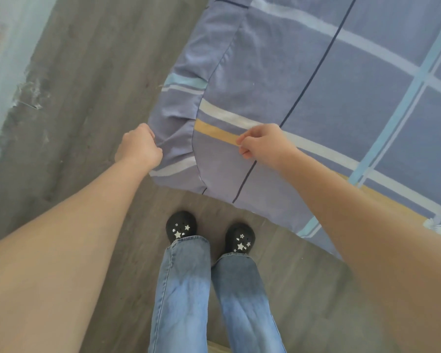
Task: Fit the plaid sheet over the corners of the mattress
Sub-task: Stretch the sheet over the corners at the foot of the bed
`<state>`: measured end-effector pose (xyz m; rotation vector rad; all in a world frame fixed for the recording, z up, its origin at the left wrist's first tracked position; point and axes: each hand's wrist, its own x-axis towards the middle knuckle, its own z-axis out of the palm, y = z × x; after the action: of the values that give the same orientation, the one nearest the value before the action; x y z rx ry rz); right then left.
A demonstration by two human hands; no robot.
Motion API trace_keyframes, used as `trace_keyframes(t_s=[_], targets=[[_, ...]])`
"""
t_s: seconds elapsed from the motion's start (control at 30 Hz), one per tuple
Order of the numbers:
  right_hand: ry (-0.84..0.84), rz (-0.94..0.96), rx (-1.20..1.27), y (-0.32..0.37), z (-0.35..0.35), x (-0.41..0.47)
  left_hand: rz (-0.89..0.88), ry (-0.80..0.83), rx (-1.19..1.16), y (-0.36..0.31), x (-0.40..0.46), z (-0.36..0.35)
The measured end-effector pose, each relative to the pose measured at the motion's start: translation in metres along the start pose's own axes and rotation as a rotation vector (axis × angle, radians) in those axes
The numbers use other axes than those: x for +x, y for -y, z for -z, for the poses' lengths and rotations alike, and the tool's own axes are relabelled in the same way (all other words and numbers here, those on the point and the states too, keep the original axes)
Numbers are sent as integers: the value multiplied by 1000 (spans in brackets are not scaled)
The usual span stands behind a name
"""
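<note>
Standing at the near corner of the mattress, you have the blue-violet plaid cotton sheet [329, 80] already spread over the top, and its skirt hangs down the two sides that meet at this corner. Your left hand [139, 146] is closed in a fist on a gathered bunch of the hanging cloth, on the left side of the corner, where the folds run toward your knuckles. Your right hand [261, 143] rests on the top surface near the front edge, thumb and forefinger pressed together on a small pinch of cloth at the yellow stripe [215, 132]. The corner seam of the sheet lies between your two hands, a little nearer to the left one, and it runs downward toward the grey wood-pattern floor [87, 72]. I judge that the corner is almost seated, so the coming move belongs to the left hand: pull the bunch down and under the corner, while the right hand keeps the top flat. The mattress itself is hidden under the sheet.
</note>
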<state>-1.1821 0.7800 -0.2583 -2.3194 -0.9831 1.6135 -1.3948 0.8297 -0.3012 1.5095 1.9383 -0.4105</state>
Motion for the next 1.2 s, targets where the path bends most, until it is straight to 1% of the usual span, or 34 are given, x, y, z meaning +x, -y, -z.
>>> trace_keyframes(t_s=[0.1, 0.2, 0.33, 0.43, 0.53, 0.57, 0.6, 0.73, 0.83, 0.97, 1.03, 1.2], targets=[[6, 21, 1, 20, 6, -9, 3, 41, -1, -2, -6, 22], [19, 67, 4, 45, 19, -28, -51, 33, -82, -20, -21, 54], [-7, 123, 2, 78, 51, -59, -190, 51, -178, -61, -51, 99], [-53, 159, -24, 107, 91, -93, -317, 51, -205, -96, -86, 151], [-117, 215, -44, 138, 137, -135, -412, 1, -211, -123, -123, 211], [-157, 249, -52, 154, 160, -157, -447, -38, -211, -134, -143, 241], [-164, 260, -60, 159, 165, -162, -461, -47, -203, -137, -148, 250], [-281, 388, -69, 211, 221, -230, -576, -136, -228, -166, -208, 336], [-344, 497, -75, 255, 254, -283, -650, -151, -267, -180, -247, 395], [-417, 581, -85, 306, 284, -334, -699, -220, -287, -188, -283, 458], [-458, 609, -81, 328, 293, -345, -731, -240, -290, -190, -290, 480], [-554, 626, -46, 388, 291, -359, -814, -266, -294, -181, -276, 546]])
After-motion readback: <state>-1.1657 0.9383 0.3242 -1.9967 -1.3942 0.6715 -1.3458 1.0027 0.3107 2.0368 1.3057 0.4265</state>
